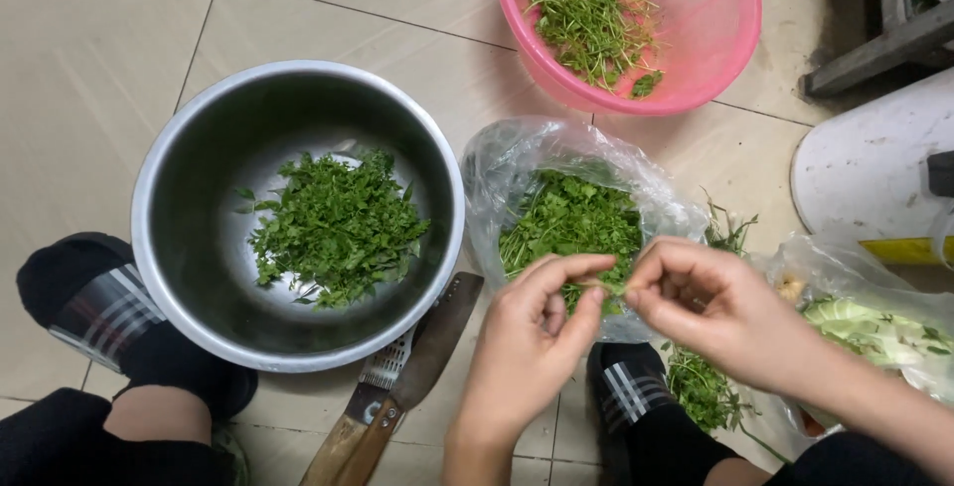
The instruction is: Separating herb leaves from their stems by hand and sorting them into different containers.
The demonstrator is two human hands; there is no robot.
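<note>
Left to right, I see a steel bowl (pixel 159 238) of picked leaves on the tiled floor (pixel 79 69), a knife (pixel 397 387) beside it. My left hand (pixel 527 347) and right hand (pixel 720 312) both pinch one herb sprig (pixel 608 287), fingers closed on it, over the clear bag of greens (pixel 571 213). Pink colander (pixel 715 19) behind.

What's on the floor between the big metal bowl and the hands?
In the head view, a knife and a grater with wooden handles lie on the tiles between the metal bowl and the left hand.
</note>
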